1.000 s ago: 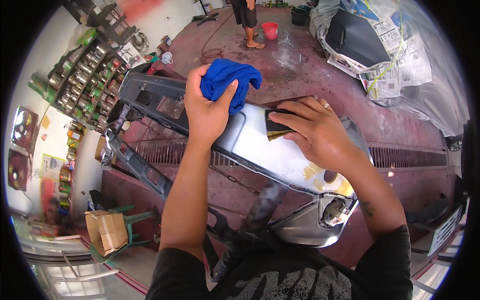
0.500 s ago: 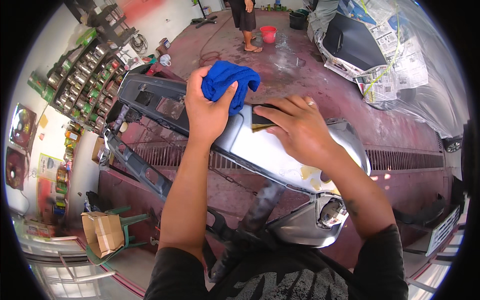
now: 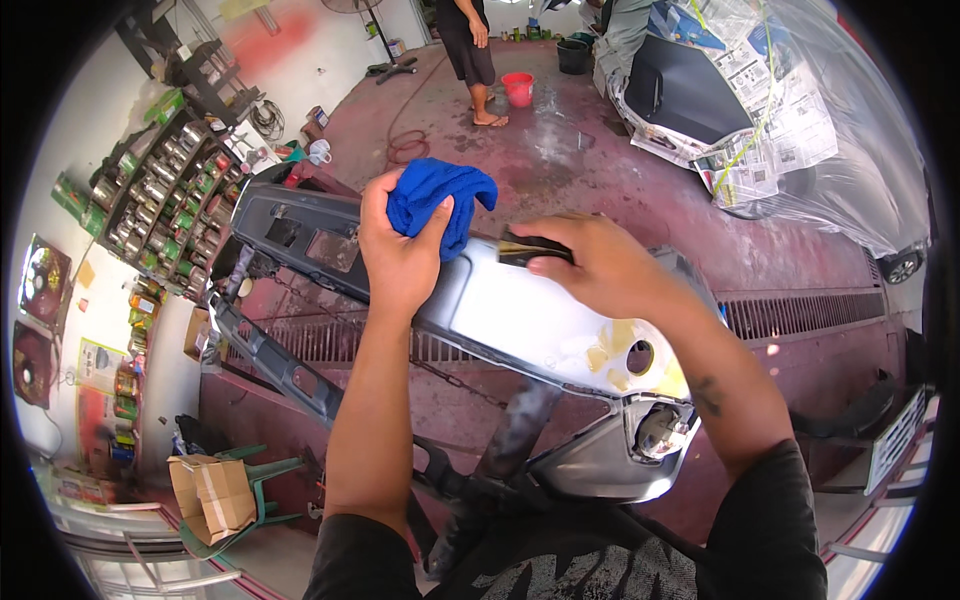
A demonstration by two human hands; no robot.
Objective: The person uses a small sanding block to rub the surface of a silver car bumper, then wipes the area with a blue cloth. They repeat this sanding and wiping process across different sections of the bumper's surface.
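Bumper (image 3: 525,315) beneath both hands (image 3: 402,255)

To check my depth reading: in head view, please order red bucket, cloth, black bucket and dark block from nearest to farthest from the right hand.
1. Dark block, in right hand
2. Cloth, to its left
3. Red bucket, floor beyond
4. Black bucket, farther back

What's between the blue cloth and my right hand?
In the head view: the dark pad your right hand grips, then a sliver of white panel before the blue cloth.
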